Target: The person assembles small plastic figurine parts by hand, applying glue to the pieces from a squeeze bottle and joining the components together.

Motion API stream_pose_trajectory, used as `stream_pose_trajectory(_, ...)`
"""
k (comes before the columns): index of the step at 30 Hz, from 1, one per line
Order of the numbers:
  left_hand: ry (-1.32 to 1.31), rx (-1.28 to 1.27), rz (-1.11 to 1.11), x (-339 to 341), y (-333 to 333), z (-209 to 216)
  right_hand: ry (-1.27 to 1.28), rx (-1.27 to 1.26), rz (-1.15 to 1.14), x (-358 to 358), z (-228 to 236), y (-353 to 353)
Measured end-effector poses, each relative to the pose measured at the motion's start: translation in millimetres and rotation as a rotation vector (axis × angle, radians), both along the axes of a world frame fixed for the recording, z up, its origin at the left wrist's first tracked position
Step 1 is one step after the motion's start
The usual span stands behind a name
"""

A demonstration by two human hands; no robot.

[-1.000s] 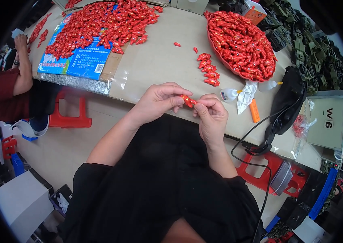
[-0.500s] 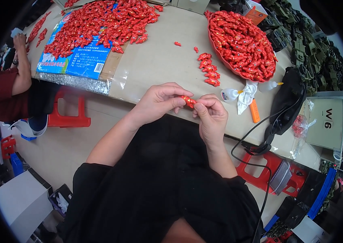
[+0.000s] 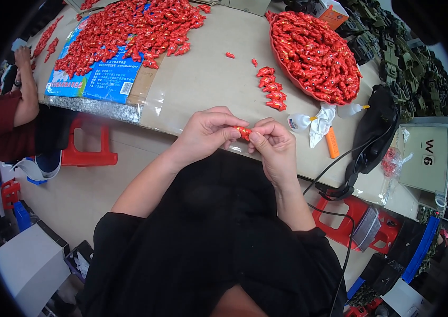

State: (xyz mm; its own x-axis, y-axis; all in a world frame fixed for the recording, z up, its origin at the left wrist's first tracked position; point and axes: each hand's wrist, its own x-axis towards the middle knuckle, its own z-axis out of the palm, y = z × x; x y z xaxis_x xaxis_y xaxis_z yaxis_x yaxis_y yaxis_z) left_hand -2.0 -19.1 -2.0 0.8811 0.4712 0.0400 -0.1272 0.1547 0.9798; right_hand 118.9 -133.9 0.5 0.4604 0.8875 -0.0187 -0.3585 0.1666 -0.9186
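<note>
Between my two hands, just off the table's near edge, is a small shiny red figurine with yellow-gold marks. My left hand pinches one end of it between thumb and fingers. The other end is pinched by my right hand, whose thumb partly covers it. Beyond my hands, a short row of similar red figurines lies on the table. A red basin heaped with more of them stands at the far right.
Figurines pile on a blue printed cardboard sheet at the left. Small bottles, a white tissue and an orange tool lie to the right, near a black bag with a cable. A co-worker's arm is at far left.
My right hand's fingers have closed in further over the figurine, covering more of its right end. Both hands stay in nearly the same place.
</note>
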Motion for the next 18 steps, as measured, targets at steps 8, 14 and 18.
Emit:
stream_pose_trajectory(8, 0.07, -0.108, 0.005, 3.8, -0.3, 5.9, 0.085, -0.033, 0.014, 5.9, 1.6, -1.8)
stream_pose_trajectory(14, 0.156, -0.081, -0.059, 3.8, 0.0, 9.0, 0.105, -0.015, 0.058, 12.8, -0.3, -4.3)
stream_pose_trajectory(18, 0.12, -0.114, -0.099, 4.0, 1.2, 6.2, 0.058, -0.006, 0.085, 13.5, -2.9, -6.3)
